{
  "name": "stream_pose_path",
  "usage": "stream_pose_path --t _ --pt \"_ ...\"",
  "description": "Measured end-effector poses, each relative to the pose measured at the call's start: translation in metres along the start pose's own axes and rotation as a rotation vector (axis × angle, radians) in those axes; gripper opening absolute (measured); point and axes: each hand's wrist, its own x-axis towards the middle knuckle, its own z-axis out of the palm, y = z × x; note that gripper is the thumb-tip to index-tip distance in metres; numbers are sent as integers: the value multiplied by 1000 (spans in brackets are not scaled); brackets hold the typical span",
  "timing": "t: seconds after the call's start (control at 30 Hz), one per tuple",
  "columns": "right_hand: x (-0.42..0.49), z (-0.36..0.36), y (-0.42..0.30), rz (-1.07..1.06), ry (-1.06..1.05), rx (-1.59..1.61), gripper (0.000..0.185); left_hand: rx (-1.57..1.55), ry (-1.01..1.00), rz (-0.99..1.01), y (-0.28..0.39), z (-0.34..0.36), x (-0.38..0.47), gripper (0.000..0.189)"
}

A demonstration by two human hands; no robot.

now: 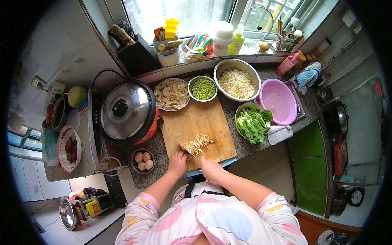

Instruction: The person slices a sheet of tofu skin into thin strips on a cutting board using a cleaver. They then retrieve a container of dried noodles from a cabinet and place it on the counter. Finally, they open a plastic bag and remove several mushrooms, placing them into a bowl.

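Observation:
My right hand [211, 168] grips the handle of a kitchen knife [186, 148] at the near edge of a wooden cutting board [196, 118]. The blade slants up and to the left, seen nearly edge-on. A heap of thin pale-yellow strips [197, 144], perhaps tofu skin, lies just beyond the blade. My left hand [178, 163] rests on the board close to the blade's near side, its fingers curled. Whatever may be under those fingers is hidden.
Around the board stand wide dough-like pieces [171, 94] on a plate, green peas [203, 88], bean sprouts [237, 82], leafy greens [252, 124] and a purple basin [279, 101]. An electric pot [127, 111] and a bowl of eggs [143, 160] sit left.

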Motion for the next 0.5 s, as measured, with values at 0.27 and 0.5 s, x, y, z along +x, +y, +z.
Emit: stream_pose_path --t 0.27,0.5 --pt "9 15 13 -4 86 100 20 -42 54 15 -7 4 -6 38" --pt "-9 -9 -3 -20 -33 -3 20 -1 -3 19 -9 7 -6 37"
